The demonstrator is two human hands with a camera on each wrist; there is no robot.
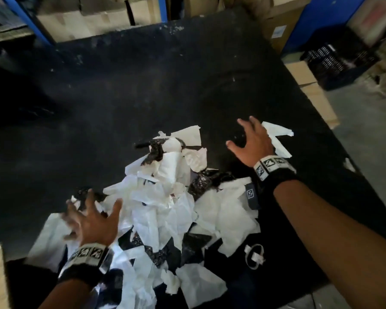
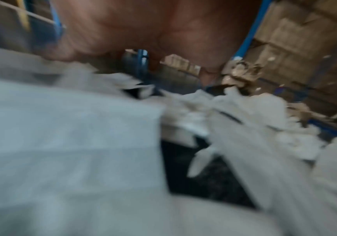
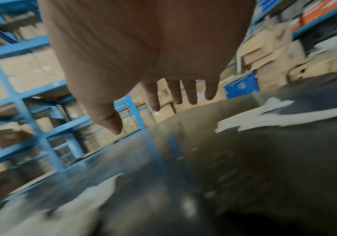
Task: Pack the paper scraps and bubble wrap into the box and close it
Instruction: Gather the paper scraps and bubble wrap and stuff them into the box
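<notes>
Neither grip holds anything: both hands are spread wide, fingers straight and apart, palms down over the black tabletop [image 1: 143, 85].

Left hand [image 1: 91, 221] hangs over the near-left edge of the heap of paper scraps [image 1: 165, 208]; its fingertips reach toward a white sheet and a dark, speckled piece that may be bubble wrap [image 1: 85, 194] (the blur there makes contact hard to judge). From the left wrist view, the palm [image 2: 153, 28] sits just above pale sheets [image 2: 72, 143] that fill the lower part of the picture, all smeared by motion.

Right hand [image 1: 252, 141] is farther away and to the right of the heap, released and touching nothing that I can make out. One loose white scrap [image 1: 279, 139] lies just beside it, on the outer side of its knuckles. In the right wrist view the fingers [image 3: 190, 92] and thumb are straight and fanned above the bare dark surface, with that scraps' white strips [image 3: 280, 118] off to the right of them.

Between the two hands lies the bulk of the heap: crumpled white paper mixed with more dark speckled pieces [image 1: 201, 181]. Near the right forearm, a small white tag with a loop [image 1: 255, 256] rests apart from the heap.

Beyond the tabletop stand cardboard cartons [image 1: 98, 21] on blue shelving [image 3: 22, 102].
</notes>
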